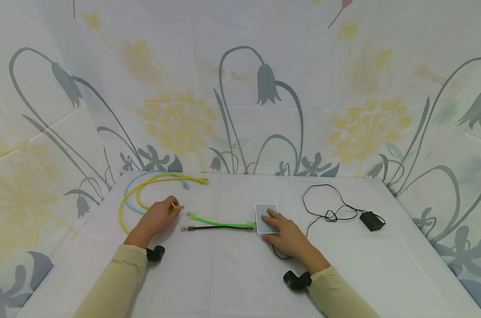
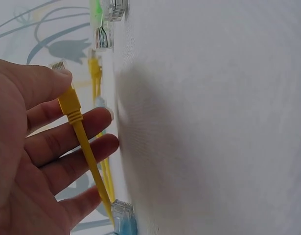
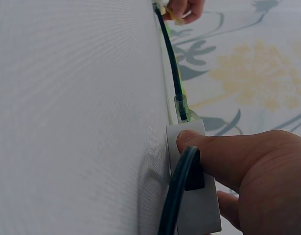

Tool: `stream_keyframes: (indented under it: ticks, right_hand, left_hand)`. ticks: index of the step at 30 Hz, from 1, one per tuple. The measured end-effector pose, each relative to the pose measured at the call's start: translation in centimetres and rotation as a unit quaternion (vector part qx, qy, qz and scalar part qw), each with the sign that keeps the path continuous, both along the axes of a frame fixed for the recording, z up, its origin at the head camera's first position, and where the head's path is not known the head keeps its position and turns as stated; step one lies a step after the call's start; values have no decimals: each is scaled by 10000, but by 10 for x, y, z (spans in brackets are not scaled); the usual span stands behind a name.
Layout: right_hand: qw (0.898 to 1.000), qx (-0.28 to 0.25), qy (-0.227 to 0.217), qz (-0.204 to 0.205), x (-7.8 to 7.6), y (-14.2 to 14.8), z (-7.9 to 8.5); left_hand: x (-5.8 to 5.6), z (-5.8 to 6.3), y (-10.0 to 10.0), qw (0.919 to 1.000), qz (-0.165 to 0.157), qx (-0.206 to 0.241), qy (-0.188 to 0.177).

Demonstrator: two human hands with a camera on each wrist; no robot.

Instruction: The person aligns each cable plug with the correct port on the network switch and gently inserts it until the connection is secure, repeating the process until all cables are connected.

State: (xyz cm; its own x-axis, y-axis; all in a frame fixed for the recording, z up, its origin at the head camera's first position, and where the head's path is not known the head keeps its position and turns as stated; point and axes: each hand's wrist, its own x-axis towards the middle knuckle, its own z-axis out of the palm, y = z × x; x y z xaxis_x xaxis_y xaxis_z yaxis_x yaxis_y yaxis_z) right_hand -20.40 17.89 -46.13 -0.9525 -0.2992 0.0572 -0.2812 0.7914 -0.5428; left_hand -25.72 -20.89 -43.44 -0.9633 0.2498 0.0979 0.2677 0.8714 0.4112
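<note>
In the head view my left hand (image 1: 158, 218) is raised over the left of the table, pinching the plug end of a yellow network cable (image 2: 69, 102). The left wrist view shows the thumb over its clear plug, with the other fingers loosely spread. On the right, my right hand (image 1: 289, 236) grips a small white network box (image 1: 265, 226) with a grey top. Its thumb (image 3: 189, 139) presses the box's side near a dark cord that enters there. A short green network cable (image 1: 220, 222) and a short black one (image 1: 220, 228) run leftward from the box.
A light-blue cable (image 1: 129, 203) loops beneath the yellow one at the back left, its plug (image 1: 185, 185) lying near the other yellow plug (image 1: 202, 180). To the right lie a thin tangled black cord (image 1: 318, 214) and a black power adapter (image 1: 372, 221). Flowered cloth hangs behind.
</note>
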Motion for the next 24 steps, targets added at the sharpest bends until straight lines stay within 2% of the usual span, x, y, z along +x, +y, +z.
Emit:
stream_keyframes:
  ticks: [13,18,24]
  right_hand:
    - [10000,-6,37,-16,0,1,-1]
    - [10000,16,37,9,-1,1,-1]
    - [10000,37,57,24,-2,1,-2]
  left_hand:
    - [-12,-10,5,9996,-104,248,-39]
    - [-14,-8,7,9993,-95,312,-200]
    - [-14,-5,12,9994,-27,251,-218]
